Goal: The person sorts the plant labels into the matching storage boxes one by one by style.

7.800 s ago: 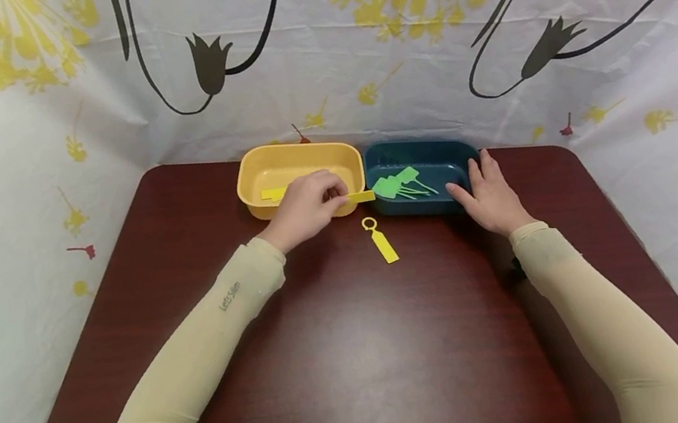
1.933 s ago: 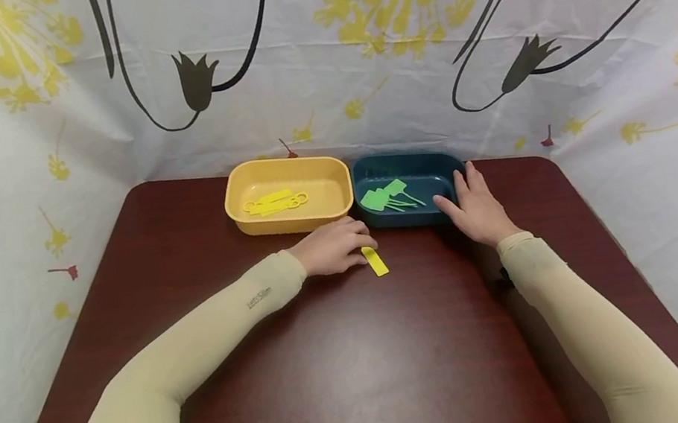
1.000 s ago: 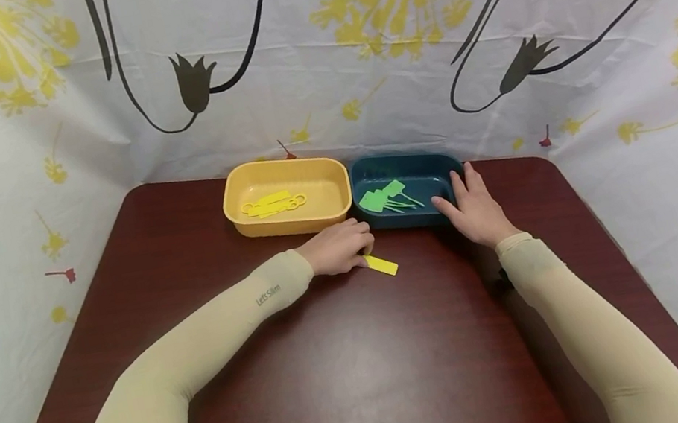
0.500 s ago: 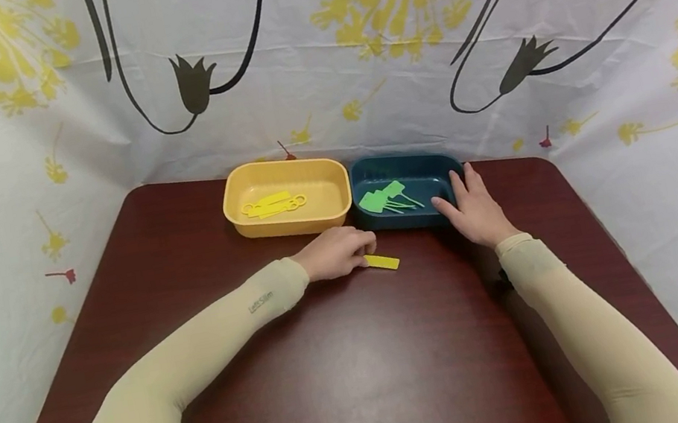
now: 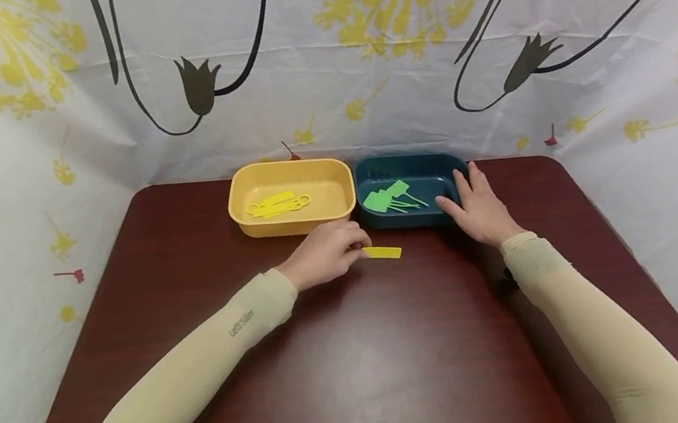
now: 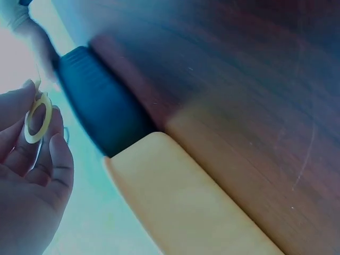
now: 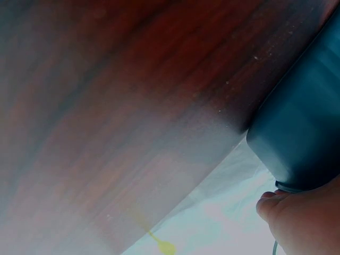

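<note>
My left hand (image 5: 327, 253) pinches a flat yellow tag (image 5: 383, 253) in front of the two containers, its blade pointing right. In the left wrist view, the tag's ring (image 6: 34, 139) shows at the thumb and fingertips of the left hand (image 6: 32, 196). More yellow tags (image 5: 277, 207) lie in the yellow container (image 5: 294, 227). Green tags with thin tails (image 5: 381, 200) lie in the dark blue container (image 5: 409, 222). My right hand (image 5: 482, 213) rests on that container's right end, fingers mostly straight; the right wrist view shows little of it.
Both containers stand side by side at the back of the dark red-brown table (image 5: 352, 360). A patterned white cloth (image 5: 284, 55) hangs close behind them and along both sides.
Earlier, the left hand held another yellow tag over the yellow container. It then took the tag from the table, turned it, and now holds it slightly higher. The right hand stays put.
</note>
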The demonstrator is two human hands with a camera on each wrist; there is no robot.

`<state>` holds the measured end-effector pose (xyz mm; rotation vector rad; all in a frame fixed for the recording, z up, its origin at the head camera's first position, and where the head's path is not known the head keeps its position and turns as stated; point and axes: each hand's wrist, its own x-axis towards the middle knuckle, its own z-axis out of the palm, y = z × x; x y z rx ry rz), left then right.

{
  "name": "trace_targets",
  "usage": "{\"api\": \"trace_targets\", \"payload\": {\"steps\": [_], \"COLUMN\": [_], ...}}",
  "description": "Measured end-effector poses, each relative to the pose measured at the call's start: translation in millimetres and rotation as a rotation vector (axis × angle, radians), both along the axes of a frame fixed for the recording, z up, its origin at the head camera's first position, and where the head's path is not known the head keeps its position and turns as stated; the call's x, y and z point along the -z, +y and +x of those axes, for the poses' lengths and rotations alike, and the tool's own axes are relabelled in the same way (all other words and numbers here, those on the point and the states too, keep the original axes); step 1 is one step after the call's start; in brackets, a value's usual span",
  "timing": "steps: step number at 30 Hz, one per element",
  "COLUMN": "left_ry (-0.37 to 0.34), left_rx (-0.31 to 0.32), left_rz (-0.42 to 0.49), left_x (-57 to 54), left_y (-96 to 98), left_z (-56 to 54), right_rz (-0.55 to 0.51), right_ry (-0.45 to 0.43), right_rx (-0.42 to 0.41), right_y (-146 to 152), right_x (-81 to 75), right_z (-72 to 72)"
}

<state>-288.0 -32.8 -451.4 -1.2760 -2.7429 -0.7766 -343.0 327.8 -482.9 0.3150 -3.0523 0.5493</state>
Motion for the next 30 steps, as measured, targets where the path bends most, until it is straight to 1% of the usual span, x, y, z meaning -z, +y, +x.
{"api": "trace_targets", "payload": {"steps": [5, 7, 10, 14, 17, 20, 24, 30], "left_ry": [0.034, 0.041, 0.055, 0.064, 0.059, 0.055, 0.046, 0.077], "left_rx": [-0.016, -0.033, -0.073, -0.130, -0.163, -0.201, -0.264, -0.325], "left_rz": [0.087, 0.132, 0.201, 0.284, 0.345, 0.388, 0.406, 0.402], "left_x": [-8.5, -13.2, -21.8, -34.6, -42.4, -45.7, -45.1, -46.5], "left_y": [-6.0, -8.9, -13.9, -21.5, -26.2, -30.4, -37.5, -49.2], "left_z": [12.2, 15.4, 17.4, 16.2, 12.2, 4.9, -7.1, -23.8], "right_rz": [0.001, -0.003, -0.009, -0.011, -0.013, -0.015, -0.011, -0.013], "right_ry": [-0.005, -0.006, -0.006, -0.005, -0.007, -0.007, -0.004, -0.008], "right_rx": [-0.005, -0.007, -0.010, -0.013, -0.011, -0.009, -0.009, -0.010], "right_y": [0.1, 0.6, 1.3, 1.7, 2.6, 3.2, 3.1, 2.7], "right_x": [0.3, 0.2, -0.3, 0.1, 0.6, 1.0, 1.3, -0.2], "right_z": [0.6, 0.8, 1.0, 0.8, 0.6, 0.4, 0.3, 1.0]}}
